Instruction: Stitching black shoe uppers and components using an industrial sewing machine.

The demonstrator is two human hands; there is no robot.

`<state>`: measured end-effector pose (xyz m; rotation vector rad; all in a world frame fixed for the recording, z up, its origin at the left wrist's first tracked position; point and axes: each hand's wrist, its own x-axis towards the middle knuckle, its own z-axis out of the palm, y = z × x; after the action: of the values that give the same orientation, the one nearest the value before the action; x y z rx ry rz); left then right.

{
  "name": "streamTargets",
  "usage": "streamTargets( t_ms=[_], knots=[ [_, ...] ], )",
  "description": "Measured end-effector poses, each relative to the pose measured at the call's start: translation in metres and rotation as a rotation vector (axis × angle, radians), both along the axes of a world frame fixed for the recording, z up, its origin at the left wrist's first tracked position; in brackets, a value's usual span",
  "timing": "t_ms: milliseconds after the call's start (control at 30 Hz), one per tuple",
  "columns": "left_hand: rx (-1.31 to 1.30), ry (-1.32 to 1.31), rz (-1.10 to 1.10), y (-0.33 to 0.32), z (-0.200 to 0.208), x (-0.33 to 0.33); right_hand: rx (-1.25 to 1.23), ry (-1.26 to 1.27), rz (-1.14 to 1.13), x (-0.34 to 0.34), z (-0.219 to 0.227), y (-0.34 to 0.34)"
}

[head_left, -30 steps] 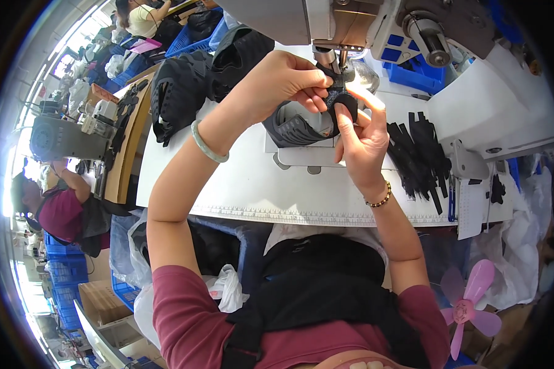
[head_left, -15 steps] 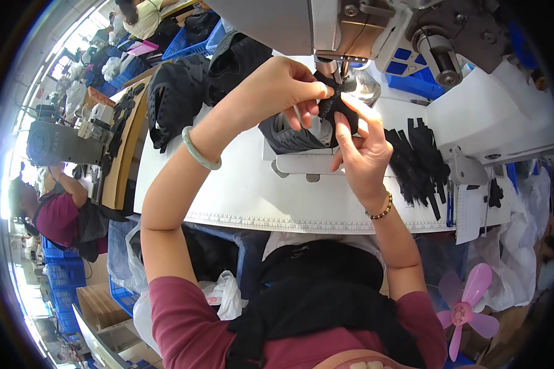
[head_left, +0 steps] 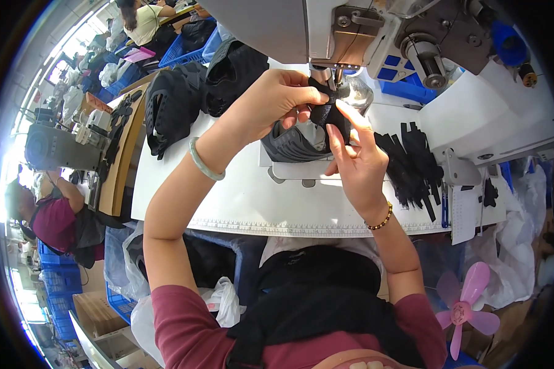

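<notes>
A black shoe upper [head_left: 293,145] sits at the sewing machine [head_left: 271,27], directly below its needle and presser foot [head_left: 333,75]. My left hand [head_left: 276,101] is closed, pinching the edge of a black fabric piece [head_left: 321,114] at the upper between thumb and fingertips. On the other side of that piece, my right hand [head_left: 362,161] has its thumb and index finger pressed to the black material, the other fingers curled. Where the fabric goes under the foot is partly hidden by my fingers.
Two more black shoe uppers [head_left: 173,107] lie at the left. Several black strips [head_left: 411,166] are on the white table [head_left: 228,206] at right, near a blue tray [head_left: 409,91]. A pink fan [head_left: 461,312] stands lower right. Another person [head_left: 58,215] works at far left.
The view has shifted slightly. My left fingers have curled in closer at the fabric, and a small metal item seen among them earlier is now hidden. Both hands remain at the upper.
</notes>
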<state>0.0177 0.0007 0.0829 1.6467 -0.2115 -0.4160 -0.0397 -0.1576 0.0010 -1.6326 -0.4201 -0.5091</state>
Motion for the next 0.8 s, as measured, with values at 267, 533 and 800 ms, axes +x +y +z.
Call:
streamTargets(
  t_ms=[267, 533, 800],
  knots=[
    [-0.112, 0.14, 0.01, -0.002, -0.004, 0.008, -0.287, -0.037, -0.161, -0.005, 0.012, -0.003],
    [-0.295, 0.103, 0.046, 0.0, -0.007, 0.012, -0.209, 0.022, -0.142, 0.009, 0.02, -0.002],
    [-0.336, 0.103, -0.002, 0.001, -0.022, 0.028, -0.089, -0.049, -0.212, 0.018, 0.005, 0.001]
  ],
)
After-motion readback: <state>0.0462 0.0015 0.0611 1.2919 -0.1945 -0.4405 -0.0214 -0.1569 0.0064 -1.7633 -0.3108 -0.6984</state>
